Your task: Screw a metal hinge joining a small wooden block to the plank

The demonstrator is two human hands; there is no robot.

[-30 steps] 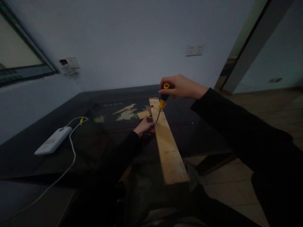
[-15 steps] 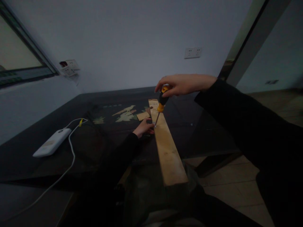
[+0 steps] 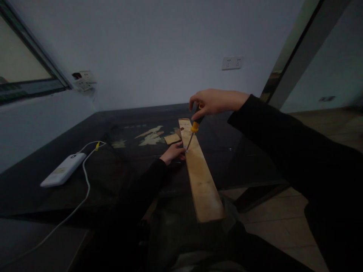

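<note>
A long wooden board (image 3: 203, 181) lies across the dark table's front edge, its near end over my lap. My right hand (image 3: 208, 102) is wrapped round the handle of a yellow and black screwdriver (image 3: 194, 127), which leans with its tip down at a small metal piece (image 3: 186, 149) on the board's left edge. Beside that piece, my left hand (image 3: 173, 152) has its fingers pressed at the board's edge; what they pinch is too small to make out.
A small square wood piece (image 3: 172, 139) lies left of the board on the dark table (image 3: 136, 170). At the left is a white power bank (image 3: 64, 170) with a white cable (image 3: 88, 183) running off the table's front.
My right hand has turned slightly round the screwdriver handle, and the handle tilts a little more to the right. My left hand has stayed almost in place.
</note>
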